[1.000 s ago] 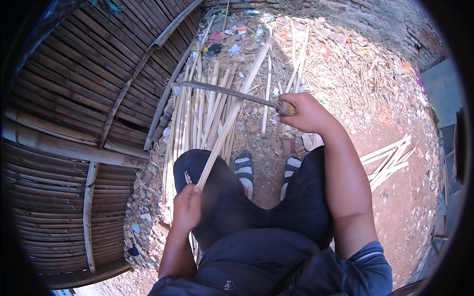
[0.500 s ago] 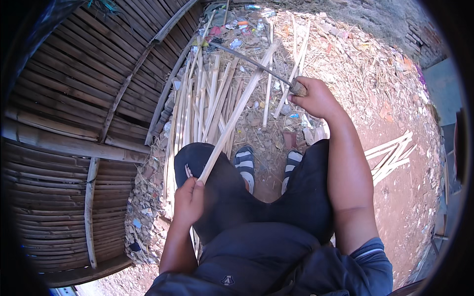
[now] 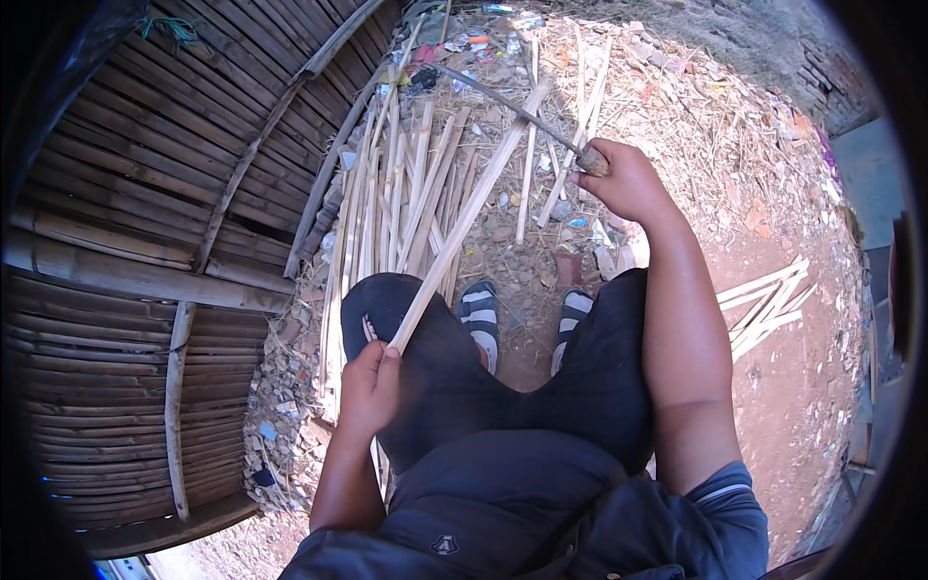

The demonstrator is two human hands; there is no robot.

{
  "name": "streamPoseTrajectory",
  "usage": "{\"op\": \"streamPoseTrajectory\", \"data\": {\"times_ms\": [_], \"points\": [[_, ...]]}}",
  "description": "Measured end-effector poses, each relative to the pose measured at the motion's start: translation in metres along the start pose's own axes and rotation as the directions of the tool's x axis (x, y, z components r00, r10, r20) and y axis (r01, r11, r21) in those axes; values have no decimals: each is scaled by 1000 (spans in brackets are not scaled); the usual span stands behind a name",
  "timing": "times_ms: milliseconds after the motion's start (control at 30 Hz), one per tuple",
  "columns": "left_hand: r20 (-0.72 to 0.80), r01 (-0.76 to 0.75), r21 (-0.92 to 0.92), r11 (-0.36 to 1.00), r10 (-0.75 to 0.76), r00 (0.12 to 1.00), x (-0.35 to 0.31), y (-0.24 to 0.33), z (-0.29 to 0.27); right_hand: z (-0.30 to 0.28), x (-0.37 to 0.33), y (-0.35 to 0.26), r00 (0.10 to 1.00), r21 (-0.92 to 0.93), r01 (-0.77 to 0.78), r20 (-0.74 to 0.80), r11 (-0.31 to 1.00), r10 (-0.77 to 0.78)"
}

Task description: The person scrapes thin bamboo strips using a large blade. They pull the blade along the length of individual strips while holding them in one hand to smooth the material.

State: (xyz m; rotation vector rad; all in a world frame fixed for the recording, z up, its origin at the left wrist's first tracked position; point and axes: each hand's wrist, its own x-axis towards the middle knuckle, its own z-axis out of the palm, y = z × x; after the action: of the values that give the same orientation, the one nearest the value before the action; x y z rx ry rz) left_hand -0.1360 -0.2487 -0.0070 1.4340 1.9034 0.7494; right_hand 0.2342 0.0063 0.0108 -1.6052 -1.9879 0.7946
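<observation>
My left hand is closed around the near end of a long pale bamboo strip, by my left knee. The strip slants away to the far right, its far end raised above the ground. My right hand is wrapped around the wooden handle of a long, thin-bladed knife. The dark blade points to the far left and crosses the strip close to its far end. Whether its edge touches the strip is hard to tell.
Several bamboo strips lie in a pile beyond my left knee. A smaller bunch of strips rests on bare soil at the right. A bamboo slat wall stands close on the left. Straw and rubble cover the far ground.
My right hand has moved a little away from me, carrying the knife, and the blade now crosses nearer the strip's far end. My left hand has kept its grip in nearly the same place.
</observation>
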Motion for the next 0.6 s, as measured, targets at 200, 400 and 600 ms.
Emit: {"op": "streamPoseTrajectory", "data": {"times_ms": [200,400,600], "points": [[14,34,-88,996,-33,999,1,-8,0,22,-15,-22,897,0,351,287,936,-336],[-24,8,-45,999,-9,1000,-2,-8,0,13,-14,-40,876,-79,303,414,950,-245],[-9,-19,0,1000,19,1000,1,-3,1,-1,-7,-14,997,-43,34,-60,998,-37]]}}
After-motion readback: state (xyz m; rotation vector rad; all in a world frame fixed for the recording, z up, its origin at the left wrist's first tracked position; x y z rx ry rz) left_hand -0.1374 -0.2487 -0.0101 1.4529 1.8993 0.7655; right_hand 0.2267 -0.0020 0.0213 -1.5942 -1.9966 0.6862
